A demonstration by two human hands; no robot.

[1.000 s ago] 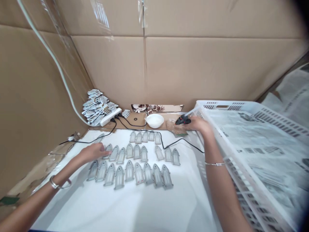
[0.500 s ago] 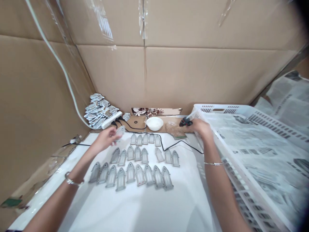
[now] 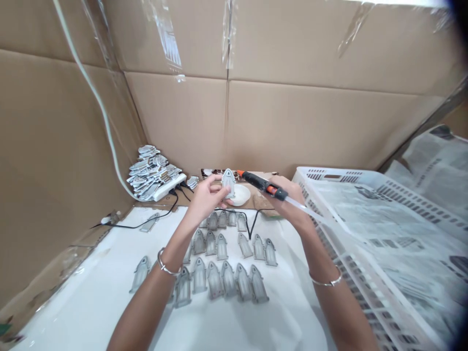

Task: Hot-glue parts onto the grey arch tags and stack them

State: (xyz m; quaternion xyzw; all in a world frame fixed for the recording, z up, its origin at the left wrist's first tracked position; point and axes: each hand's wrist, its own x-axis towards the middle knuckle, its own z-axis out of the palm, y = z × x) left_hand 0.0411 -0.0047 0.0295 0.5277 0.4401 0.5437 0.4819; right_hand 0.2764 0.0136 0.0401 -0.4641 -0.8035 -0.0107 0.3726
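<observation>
My left hand [image 3: 211, 194] pinches a small grey boat-shaped plastic piece [image 3: 228, 184] upright above the table's far edge. In my right hand [image 3: 287, 197] is a black and orange glue gun [image 3: 261, 183], a clear glue stick jutting from its rear. The gun's orange nozzle points left, close to the held piece; whether they touch I cannot tell. Below my hands, several similar grey pieces [image 3: 228, 280] lie in rows on the white table [image 3: 219, 326]. My left forearm hides some of them. A white bowl [image 3: 241, 195] stands just behind the hands.
Stacked white-edged flat pieces [image 3: 151, 170] lie at the back left beside a power strip [image 3: 168, 187]. A black cable [image 3: 249, 229] crosses the table. On the right stands a white plastic crate [image 3: 329, 195] lined with printed sheets. Cardboard walls [image 3: 175, 117] enclose the back and left.
My left hand has moved right with a grey piece. My right hand has lifted the glue gun and brought it left, near that piece. A single grey piece now shows at the table's left back.
</observation>
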